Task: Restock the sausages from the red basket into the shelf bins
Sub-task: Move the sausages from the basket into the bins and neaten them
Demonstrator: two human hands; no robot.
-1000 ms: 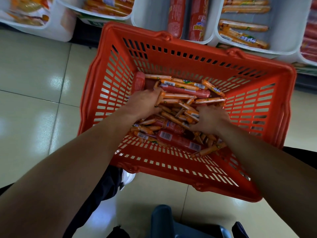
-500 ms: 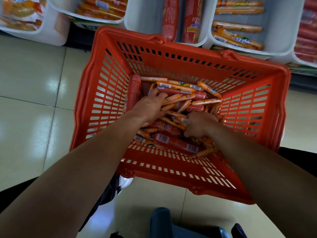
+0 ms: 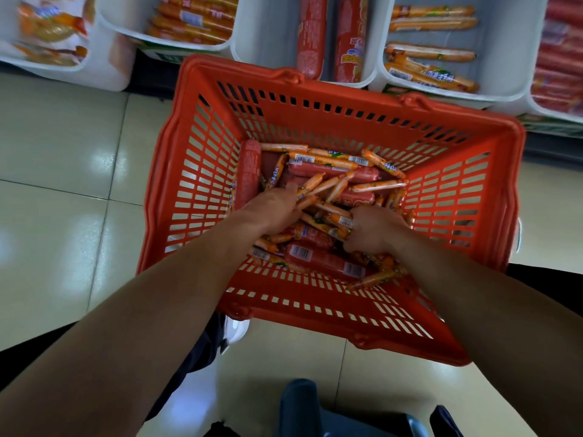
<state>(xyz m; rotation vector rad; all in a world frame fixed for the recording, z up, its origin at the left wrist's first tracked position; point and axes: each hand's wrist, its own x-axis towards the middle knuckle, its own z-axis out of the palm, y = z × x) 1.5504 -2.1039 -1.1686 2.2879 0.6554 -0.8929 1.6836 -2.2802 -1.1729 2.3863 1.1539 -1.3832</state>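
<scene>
left hand (image 3: 273, 206): fingers curling into the orange sausages (image 3: 328, 184), grip unclear
right hand (image 3: 372, 230): fingers closing round some sausages
red basket (image 3: 347, 115): sitting near the shelf bins (image 3: 454, 96)

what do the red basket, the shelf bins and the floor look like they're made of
Red basket: moulded plastic, semi-matte, judging by the slotted walls and rounded rim. Shelf bins: smooth white plastic, apparently, with thin curved walls. Floor: glossy tile, likely ceramic, with grout lines and bright light reflections.

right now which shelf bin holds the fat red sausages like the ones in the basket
The middle white bin, directly behind the red basket: two thick red sausages; neighbouring bins hold thin orange ones.
</scene>
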